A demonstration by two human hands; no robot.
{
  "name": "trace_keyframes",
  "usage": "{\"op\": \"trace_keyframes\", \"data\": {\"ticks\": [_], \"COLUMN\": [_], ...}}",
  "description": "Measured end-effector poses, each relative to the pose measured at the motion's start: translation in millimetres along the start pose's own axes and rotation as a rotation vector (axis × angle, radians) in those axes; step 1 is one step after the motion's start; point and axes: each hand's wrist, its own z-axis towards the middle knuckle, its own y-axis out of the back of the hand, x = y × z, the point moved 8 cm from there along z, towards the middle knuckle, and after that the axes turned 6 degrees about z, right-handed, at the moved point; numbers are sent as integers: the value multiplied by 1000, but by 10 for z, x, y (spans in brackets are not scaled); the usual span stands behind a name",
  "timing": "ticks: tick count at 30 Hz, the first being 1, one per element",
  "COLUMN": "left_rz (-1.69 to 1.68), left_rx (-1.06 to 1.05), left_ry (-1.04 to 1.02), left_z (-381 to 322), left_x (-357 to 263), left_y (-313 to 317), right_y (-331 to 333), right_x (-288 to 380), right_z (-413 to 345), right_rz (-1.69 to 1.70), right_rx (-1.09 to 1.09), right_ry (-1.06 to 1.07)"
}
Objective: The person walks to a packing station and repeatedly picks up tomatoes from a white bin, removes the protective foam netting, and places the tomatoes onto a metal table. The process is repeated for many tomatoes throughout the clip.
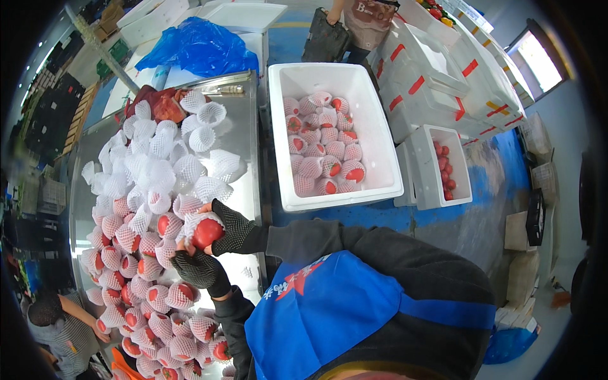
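Both my hands wear black dotted fingerless gloves and hold one red tomato between them, above the steel table's near edge. A white foam net sleeve partly covers the tomato on its far side. My right hand grips it from the right, and my left hand touches it from below left. Beside them lies a large heap of net-sleeved tomatoes. Behind these is a pile of empty white foam net sleeves. A white foam box, right of the table, holds a layer of sleeved tomatoes.
A smaller foam box holds unsleeved tomatoes. Stacked foam boxes with red tape stand behind it. Blue plastic film lies past the table. A person holding a dark crate stands beyond the large box; another person is at the lower left.
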Motion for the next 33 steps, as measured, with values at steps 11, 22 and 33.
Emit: {"op": "trace_keyframes", "data": {"ticks": [11, 22, 33], "left_rz": [-399, -808, -577], "left_rx": [343, 592, 303], "left_ry": [214, 487, 513], "left_z": [-247, -361, -664], "left_x": [-78, -409, -82], "left_y": [-252, -740, -343], "right_y": [460, 559, 129], "right_x": [-43, -23, 600], "right_z": [-155, -219, -419], "right_rz": [76, 372, -755], "right_rx": [-7, 116, 235], "right_ry": [-54, -298, 751]}}
